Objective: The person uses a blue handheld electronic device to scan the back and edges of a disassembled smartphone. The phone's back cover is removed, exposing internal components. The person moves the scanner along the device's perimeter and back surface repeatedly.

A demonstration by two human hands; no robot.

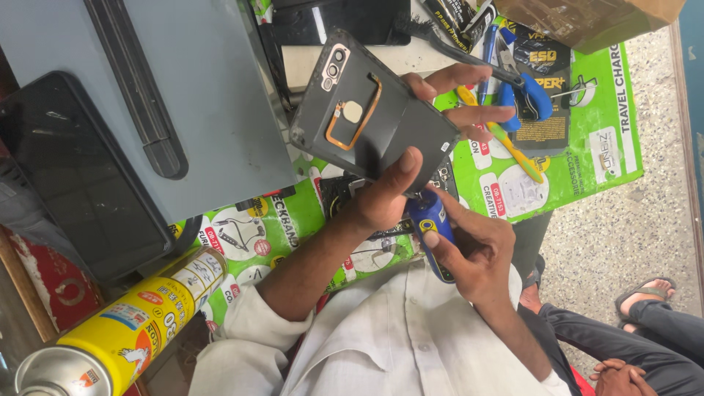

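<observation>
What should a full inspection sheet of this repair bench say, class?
Surface: green printed sheets cover the bench.
Job's things: dark phone, its back showing an orange ring; blue screwdriver at its lower edge.
Clutter: yellow spray can, grey slab, black screen, blue-handled pliers, cardboard box.
Grippers: left hand grips the phone; right hand grips the screwdriver.
Cables: nothing seen.
Surroundings: speckled floor; another person's sandalled foot.
</observation>
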